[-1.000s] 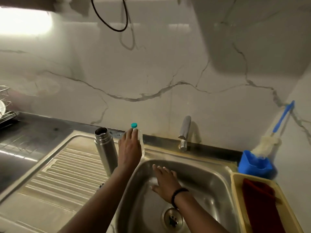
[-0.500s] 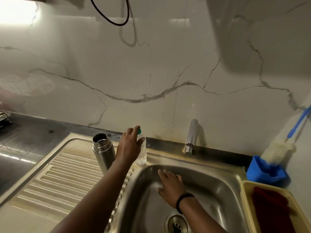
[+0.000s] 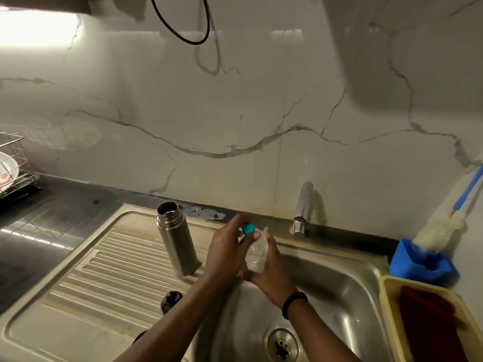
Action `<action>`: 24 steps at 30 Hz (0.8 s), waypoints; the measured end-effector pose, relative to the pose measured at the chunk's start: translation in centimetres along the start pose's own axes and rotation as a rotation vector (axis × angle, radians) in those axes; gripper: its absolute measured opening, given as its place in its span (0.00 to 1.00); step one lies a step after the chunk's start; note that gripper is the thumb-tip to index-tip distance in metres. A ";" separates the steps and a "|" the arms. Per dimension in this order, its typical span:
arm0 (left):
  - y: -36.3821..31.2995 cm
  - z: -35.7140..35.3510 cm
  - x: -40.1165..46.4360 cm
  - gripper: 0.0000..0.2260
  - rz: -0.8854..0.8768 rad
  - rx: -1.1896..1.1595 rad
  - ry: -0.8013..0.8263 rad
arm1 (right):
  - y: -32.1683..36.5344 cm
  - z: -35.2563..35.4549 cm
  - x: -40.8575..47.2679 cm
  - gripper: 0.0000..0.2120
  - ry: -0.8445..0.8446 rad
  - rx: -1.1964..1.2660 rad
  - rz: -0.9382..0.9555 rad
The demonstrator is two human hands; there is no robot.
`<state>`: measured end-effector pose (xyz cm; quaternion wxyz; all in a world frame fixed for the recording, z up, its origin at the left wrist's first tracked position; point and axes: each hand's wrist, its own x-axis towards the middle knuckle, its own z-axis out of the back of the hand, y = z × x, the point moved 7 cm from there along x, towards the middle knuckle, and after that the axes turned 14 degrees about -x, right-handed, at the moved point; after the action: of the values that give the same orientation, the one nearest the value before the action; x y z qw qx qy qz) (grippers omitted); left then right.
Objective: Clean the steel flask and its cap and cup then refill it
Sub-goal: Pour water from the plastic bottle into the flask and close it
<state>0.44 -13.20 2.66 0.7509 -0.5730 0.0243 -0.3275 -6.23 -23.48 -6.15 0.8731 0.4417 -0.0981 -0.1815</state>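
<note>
The steel flask [image 3: 176, 242] stands upright and uncapped on the ribbed drainboard [image 3: 99, 273], left of the sink basin. A small clear plastic bottle [image 3: 257, 253] with a teal cap [image 3: 248, 228] is lifted over the basin's left rim. My right hand [image 3: 271, 270] grips the bottle's body from below and behind. My left hand [image 3: 226, 250] has its fingers at the teal cap. A dark round cap [image 3: 171, 301] lies on the drainboard beside my left forearm. The flask's cup is not visible.
The steel sink basin [image 3: 339, 296] with its drain [image 3: 281, 344] lies below my hands, and the tap [image 3: 302, 207] is at its back. A blue holder [image 3: 420, 259] with a brush [image 3: 449, 223] and a yellow basket [image 3: 386, 309] holding a red cloth sit right. A dish rack [image 3: 13, 165] stands far left.
My left hand lifted the small bottle from beside the flask toward the basin. My right hand rose out of the sink and took hold of the bottle's body.
</note>
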 end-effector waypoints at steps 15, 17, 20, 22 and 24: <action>-1.2 1.8 -5.7 0.11 0.183 -0.501 0.350 | 1.3 -0.5 -6.0 0.31 0.009 0.095 0.017; -0.7 1.9 -6.4 0.11 0.198 -0.534 0.256 | 2.1 -0.9 -6.2 0.29 -0.032 0.072 0.014; -0.1 2.6 -7.2 0.18 0.219 -0.585 0.071 | 3.2 -1.5 -6.3 0.26 -0.078 0.021 0.029; 0.1 3.1 -7.6 0.22 0.222 -0.558 -0.078 | 3.6 -1.9 -6.5 0.25 -0.098 0.006 0.036; 0.2 3.3 -8.1 0.18 0.215 -0.530 -0.214 | 3.7 -2.3 -6.9 0.25 -0.115 0.021 0.033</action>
<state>-4.46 -6.15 0.89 0.6038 -0.7744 0.0900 -0.1662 -10.93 -17.00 -4.60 0.8642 0.4380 -0.1573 -0.1910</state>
